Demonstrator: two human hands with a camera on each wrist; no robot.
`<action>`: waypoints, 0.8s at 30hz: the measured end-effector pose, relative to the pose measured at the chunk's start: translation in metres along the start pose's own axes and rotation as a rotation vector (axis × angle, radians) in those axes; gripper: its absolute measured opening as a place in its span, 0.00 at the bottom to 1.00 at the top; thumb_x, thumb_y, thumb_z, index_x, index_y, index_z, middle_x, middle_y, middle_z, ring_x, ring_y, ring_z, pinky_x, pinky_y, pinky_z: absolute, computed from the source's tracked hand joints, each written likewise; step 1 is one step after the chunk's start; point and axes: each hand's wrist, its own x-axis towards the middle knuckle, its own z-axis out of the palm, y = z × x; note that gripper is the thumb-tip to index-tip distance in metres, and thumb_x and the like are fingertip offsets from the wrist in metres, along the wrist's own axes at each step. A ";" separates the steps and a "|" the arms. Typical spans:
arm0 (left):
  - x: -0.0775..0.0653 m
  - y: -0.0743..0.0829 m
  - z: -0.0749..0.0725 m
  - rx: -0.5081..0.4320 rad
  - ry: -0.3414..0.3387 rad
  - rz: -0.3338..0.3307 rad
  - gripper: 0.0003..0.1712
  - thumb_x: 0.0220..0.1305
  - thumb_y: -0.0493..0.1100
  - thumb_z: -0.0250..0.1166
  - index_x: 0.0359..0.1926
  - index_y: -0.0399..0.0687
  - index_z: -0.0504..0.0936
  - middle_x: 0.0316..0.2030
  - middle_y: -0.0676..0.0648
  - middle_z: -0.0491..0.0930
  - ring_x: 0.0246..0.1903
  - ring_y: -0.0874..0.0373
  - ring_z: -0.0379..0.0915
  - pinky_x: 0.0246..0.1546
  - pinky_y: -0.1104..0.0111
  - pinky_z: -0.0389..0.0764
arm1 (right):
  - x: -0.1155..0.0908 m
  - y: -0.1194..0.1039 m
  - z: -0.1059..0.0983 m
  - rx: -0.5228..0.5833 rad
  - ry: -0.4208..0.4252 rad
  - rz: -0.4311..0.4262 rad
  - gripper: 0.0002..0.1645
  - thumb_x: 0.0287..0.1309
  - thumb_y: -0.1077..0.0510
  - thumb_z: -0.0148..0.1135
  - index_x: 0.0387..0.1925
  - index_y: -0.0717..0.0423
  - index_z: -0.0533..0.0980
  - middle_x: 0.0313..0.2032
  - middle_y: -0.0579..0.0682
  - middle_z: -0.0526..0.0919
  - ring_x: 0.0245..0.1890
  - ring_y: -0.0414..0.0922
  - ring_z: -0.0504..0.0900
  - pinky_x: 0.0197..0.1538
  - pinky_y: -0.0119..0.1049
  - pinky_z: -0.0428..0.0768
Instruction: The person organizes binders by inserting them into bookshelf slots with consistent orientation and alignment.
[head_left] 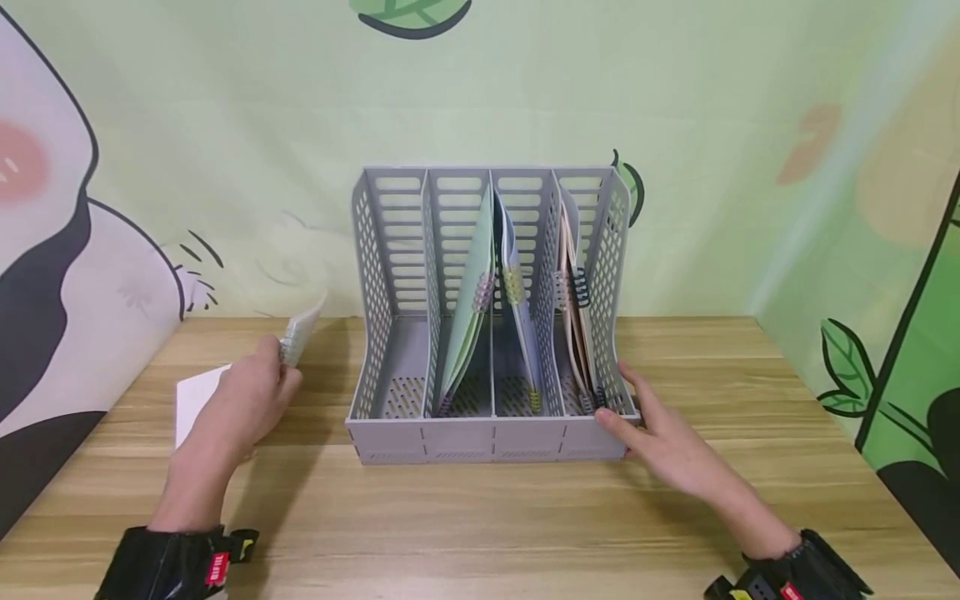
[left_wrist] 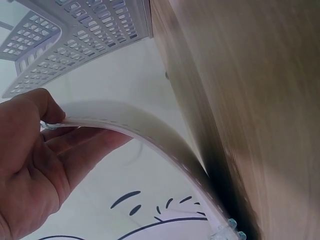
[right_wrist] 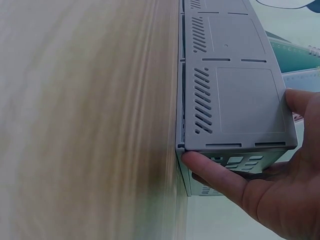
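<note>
A grey file rack with slatted compartments stands on the table. My left hand is left of the rack and pinches a ring-bound notebook by its edge, thumb on one side and fingers on the other. In the left wrist view the notebook bows, its lower end with clear rings close to the tabletop. My right hand holds the rack's front right corner, thumb over the front lip. In the right wrist view a finger of the right hand lies along the rack's end near its bottom edge.
Inside the rack, a green notebook leans in the second compartment, a blue notebook in the third, and pink and grey notebooks in the rightmost. A wooden table lies beneath; a patterned cloth backdrop hangs behind.
</note>
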 end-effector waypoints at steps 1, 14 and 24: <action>0.000 0.000 0.000 -0.005 0.004 -0.003 0.07 0.65 0.37 0.49 0.38 0.36 0.63 0.23 0.40 0.69 0.18 0.50 0.65 0.14 0.64 0.64 | 0.000 0.000 0.000 -0.001 0.001 -0.002 0.48 0.70 0.38 0.52 0.78 0.51 0.42 0.62 0.70 0.66 0.43 0.52 0.83 0.55 0.53 0.71; 0.001 0.005 -0.002 -0.061 0.072 -0.039 0.11 0.65 0.37 0.51 0.44 0.33 0.64 0.30 0.31 0.74 0.22 0.47 0.70 0.16 0.65 0.70 | -0.001 -0.001 0.000 -0.013 0.003 0.003 0.48 0.70 0.37 0.51 0.78 0.50 0.41 0.63 0.71 0.64 0.43 0.53 0.83 0.55 0.56 0.70; 0.000 0.007 -0.003 -0.066 0.185 -0.050 0.09 0.64 0.36 0.52 0.42 0.34 0.65 0.34 0.25 0.75 0.26 0.39 0.75 0.16 0.62 0.72 | -0.001 -0.001 -0.001 0.018 -0.009 0.012 0.48 0.70 0.38 0.52 0.78 0.49 0.41 0.56 0.71 0.73 0.35 0.44 0.84 0.51 0.50 0.75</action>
